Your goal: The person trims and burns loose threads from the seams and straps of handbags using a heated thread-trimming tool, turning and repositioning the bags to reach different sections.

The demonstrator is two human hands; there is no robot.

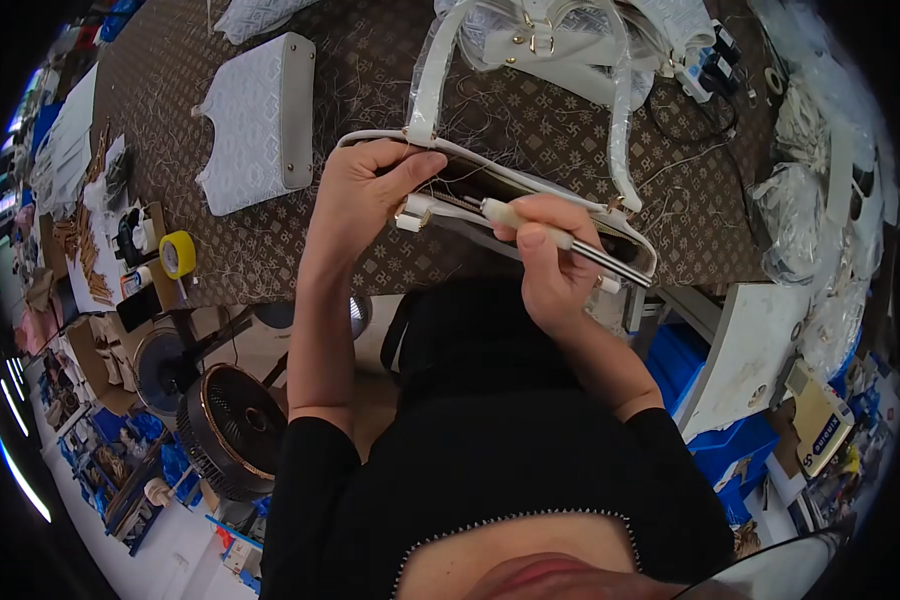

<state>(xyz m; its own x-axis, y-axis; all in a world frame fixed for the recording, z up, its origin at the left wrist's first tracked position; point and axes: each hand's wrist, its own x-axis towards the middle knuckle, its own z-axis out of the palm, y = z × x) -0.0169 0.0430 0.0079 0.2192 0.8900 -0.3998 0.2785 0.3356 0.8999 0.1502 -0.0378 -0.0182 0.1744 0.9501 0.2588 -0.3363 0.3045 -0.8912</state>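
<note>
A white handbag (pixel 532 180) lies at the table's front edge with its zipped mouth spread open. Plastic film wraps its raised handle (pixel 621 140). My left hand (pixel 355 200) pinches the bag's rim near the left handle base, thumb over the edge. In my right hand (pixel 550 265) is a pen-shaped tool (pixel 615 263) with a whitish grip and a silver end, pointing left over the opening. Its tip is close to the inner edge; I cannot tell whether it touches. Loose pale threads are near my left thumb.
A second patterned white bag piece (pixel 255 125) lies at left on the brown patterned tablecloth (pixel 370 95). Yellow tape (pixel 177 254) stands at the left edge. Behind is another white bag (pixel 580 75). Black cables (pixel 735 120) run at right. A fan (pixel 232 430) stands below left.
</note>
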